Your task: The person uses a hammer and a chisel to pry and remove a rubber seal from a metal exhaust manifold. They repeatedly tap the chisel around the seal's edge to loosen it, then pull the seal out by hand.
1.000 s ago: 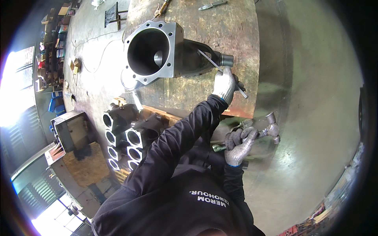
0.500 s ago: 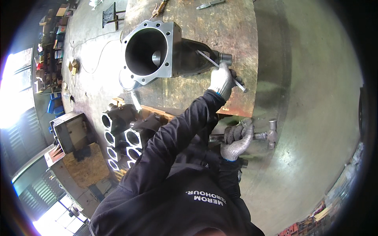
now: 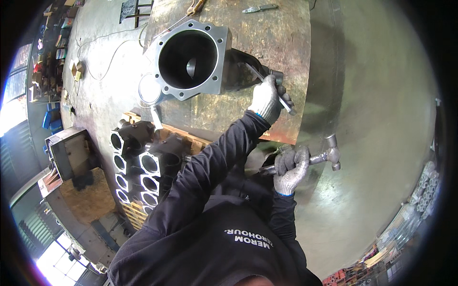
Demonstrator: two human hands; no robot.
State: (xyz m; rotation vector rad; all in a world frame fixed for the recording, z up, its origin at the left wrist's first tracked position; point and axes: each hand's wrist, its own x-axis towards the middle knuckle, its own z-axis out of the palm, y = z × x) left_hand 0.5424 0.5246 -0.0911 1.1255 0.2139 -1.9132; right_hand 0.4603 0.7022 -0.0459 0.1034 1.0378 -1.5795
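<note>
My left hand (image 3: 268, 98), in a pale knitted glove with dark fingers, is closed round a slim metal chisel (image 3: 256, 71). The chisel's far end rests at or just above the dark neck of a large metal casting (image 3: 223, 61); contact is hard to tell. This casting has a machined flange with bolt holes around a wide round bore. Off the near right corner of the table, my right hand (image 3: 292, 170), gloved alike, grips a hammer (image 3: 318, 158) by its handle, head pointing right and apart from the chisel.
The casting lies on a worn table (image 3: 281, 35). At the far side are a utility knife (image 3: 260, 8) and an orange-handled tool (image 3: 194, 7). Several similar castings (image 3: 150, 163) stand on a wooden pallet (image 3: 135, 217) at the near left. A metal cabinet (image 3: 72, 155) stands further left.
The hammer has tilted, its head swinging up and slightly right in the view. My left hand keeps the chisel at the casting's neck. The whole view has shifted a little.
</note>
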